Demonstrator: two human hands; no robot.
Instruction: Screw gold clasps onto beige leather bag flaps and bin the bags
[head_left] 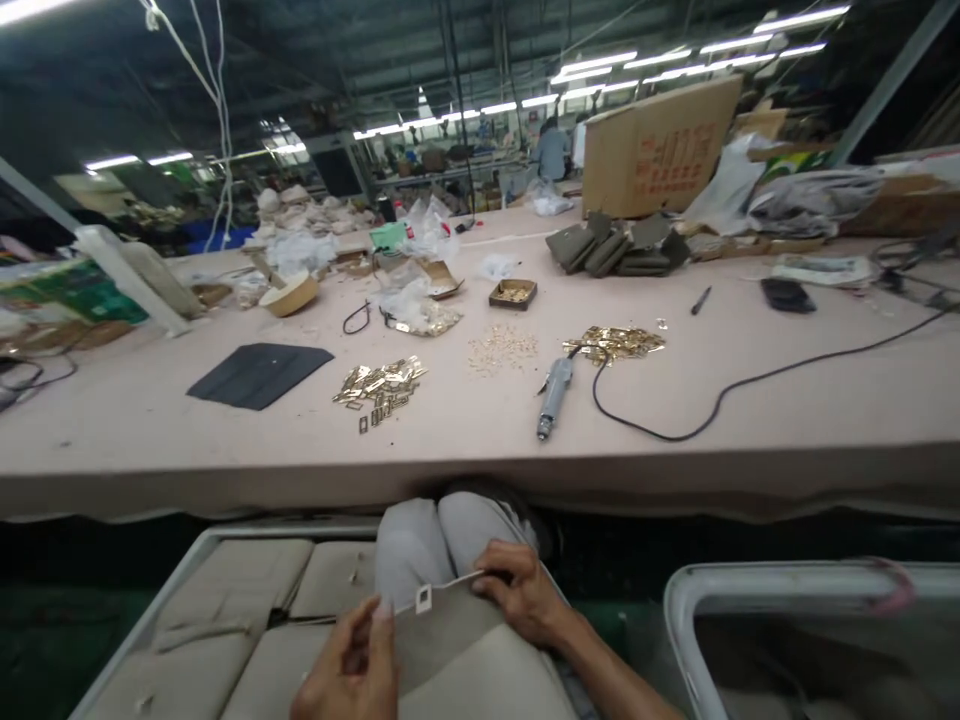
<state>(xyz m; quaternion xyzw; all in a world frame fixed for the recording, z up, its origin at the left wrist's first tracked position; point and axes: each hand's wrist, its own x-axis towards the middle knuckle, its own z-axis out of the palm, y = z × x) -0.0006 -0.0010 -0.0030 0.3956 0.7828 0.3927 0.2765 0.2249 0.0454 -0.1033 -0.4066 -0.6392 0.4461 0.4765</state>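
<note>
Over my lap I hold a grey-beige bag piece [442,635] with a flap-like edge turned up toward me. A small rectangular metal fitting [424,598] with an opening in it sits on that edge, between my hands. My left hand [352,660] pinches the edge left of the fitting, thumb on top. Farther right, my right hand [519,592] grips the same edge between thumb and curled fingers. Beyond, on the table [465,430], lie a pile of metal frames [382,385], a pile of gold plates [619,343] and an electric screwdriver [555,398].
Left of my knees, a white-rimmed crate [195,550] holds several beige pieces. Another white-rimmed bin [682,620] stands at right. On the table are scattered screws [502,348], a small box [513,293], a dark panel [259,375] and a black cable [720,400].
</note>
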